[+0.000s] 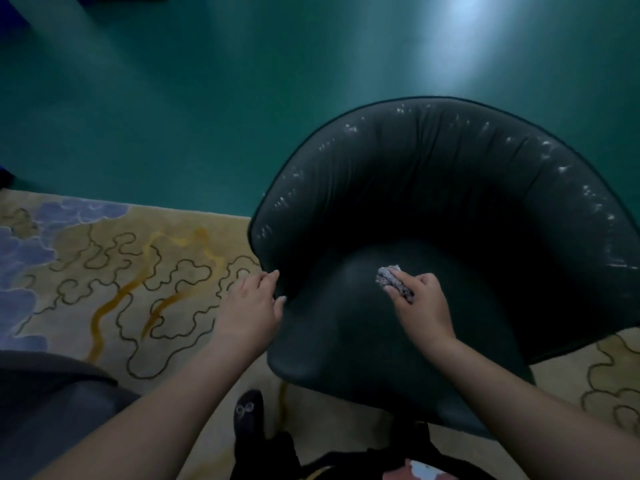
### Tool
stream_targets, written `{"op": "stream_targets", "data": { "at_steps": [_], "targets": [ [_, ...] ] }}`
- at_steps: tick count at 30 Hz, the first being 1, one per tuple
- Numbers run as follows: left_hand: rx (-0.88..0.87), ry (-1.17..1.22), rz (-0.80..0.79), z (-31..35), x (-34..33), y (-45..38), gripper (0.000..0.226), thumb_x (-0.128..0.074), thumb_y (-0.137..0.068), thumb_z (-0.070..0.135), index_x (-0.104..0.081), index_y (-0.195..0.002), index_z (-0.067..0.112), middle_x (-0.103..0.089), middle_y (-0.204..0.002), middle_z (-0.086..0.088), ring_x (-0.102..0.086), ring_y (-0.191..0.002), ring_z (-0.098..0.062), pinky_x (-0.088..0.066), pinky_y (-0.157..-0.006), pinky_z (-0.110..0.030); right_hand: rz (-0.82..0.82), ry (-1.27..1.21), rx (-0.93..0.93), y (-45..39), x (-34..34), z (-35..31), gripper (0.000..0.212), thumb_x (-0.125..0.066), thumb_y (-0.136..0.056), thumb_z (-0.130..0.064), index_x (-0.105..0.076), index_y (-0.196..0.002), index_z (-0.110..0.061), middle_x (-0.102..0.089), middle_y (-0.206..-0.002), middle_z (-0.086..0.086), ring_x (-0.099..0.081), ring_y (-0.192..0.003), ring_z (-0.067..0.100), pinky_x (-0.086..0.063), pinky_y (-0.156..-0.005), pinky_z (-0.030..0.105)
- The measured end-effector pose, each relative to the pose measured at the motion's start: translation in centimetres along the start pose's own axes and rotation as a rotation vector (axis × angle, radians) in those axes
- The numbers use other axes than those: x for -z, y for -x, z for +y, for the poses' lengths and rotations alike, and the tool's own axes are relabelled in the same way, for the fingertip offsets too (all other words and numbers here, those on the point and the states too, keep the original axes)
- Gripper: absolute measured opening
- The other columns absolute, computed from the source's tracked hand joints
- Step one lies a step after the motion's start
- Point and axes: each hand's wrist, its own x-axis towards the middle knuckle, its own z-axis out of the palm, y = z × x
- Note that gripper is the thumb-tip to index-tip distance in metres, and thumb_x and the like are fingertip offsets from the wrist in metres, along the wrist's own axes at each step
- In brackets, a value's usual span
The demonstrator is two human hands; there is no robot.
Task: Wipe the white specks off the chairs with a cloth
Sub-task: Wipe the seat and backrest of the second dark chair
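Right hand [420, 306] grips the crumpled cloth [393, 280] w/ curled fingers, on the middle of the chair [433, 188] seat. Left hand [251, 306], fingers relaxed, touches the seat's left edge. White specks [585, 188] remain along the backrest rim; most work is prob. left.

A lounge or sitting room, by the look of it: a dark padded armchair [433, 209] at 3 o'clock, a patterned rug [114, 271] (cloud shapes, yellow streaks) at 9 o'clock, and a smooth green floor [173, 116] at 12 o'clock.
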Motion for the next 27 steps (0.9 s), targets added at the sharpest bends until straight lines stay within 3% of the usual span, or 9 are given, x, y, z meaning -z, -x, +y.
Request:
{"op": "stream_targets", "data": {
  "at_steps": [8, 10, 14, 27],
  "targets": [
    [-0.187, 0.081, -0.032, -11.1, 3.8, -7.4, 0.055, -0.041, -0.096, 0.043, -0.032, -0.146, 0.021, -0.041, -0.142, -0.003, -0.035, -0.130, -0.024, -0.033, -0.108, -0.038, 0.262, -0.031, -0.156, 0.0, -7.8, -8.3, 0.034, -0.067, -0.088, -0.027, -0.064, -0.122, -0.025, -0.043, -0.092, -0.004, -0.048, -0.073, -0.001, -0.033, -0.064, 0.009],
    [-0.244, 0.089, -0.045, -12.4, 4.5, -9.1, 0.056, -0.042, -0.096, 0.043, -0.031, -0.147, 0.022, -0.040, -0.144, -0.003, -0.034, -0.131, -0.024, -0.032, -0.108, -0.038, 0.332, -0.063, -0.189, 0.6, -8.9, -10.0, 0.033, -0.067, -0.088, -0.024, -0.065, -0.121, -0.022, -0.045, -0.094, -0.001, -0.048, -0.072, -0.002, -0.032, -0.063, 0.000],
    [-0.318, 0.149, -0.103, -13.4, 5.1, -11.9, 0.057, -0.042, -0.097, 0.042, -0.028, -0.148, 0.023, -0.036, -0.148, -0.001, -0.030, -0.135, -0.022, -0.029, -0.110, -0.038, 0.402, -0.097, -0.226, 1.0, -10.1, -12.1, 0.032, -0.068, -0.088, -0.022, -0.066, -0.120, -0.024, -0.043, -0.088, -0.006, -0.049, -0.071, -0.003, -0.032, -0.061, -0.006],
    [-0.435, 0.194, -0.206, -13.5, 6.0, -22.0, 0.057, -0.049, -0.096, 0.039, -0.026, -0.148, 0.032, -0.035, -0.145, 0.003, -0.034, -0.133, -0.018, -0.033, -0.108, -0.037, 0.438, -0.236, -0.300, -4.0, -14.8, -14.1, 0.033, -0.067, -0.088, -0.024, -0.065, -0.120, -0.031, -0.046, -0.090, -0.009, -0.054, -0.077, 0.000, -0.035, -0.065, -0.003]
  ]
}}
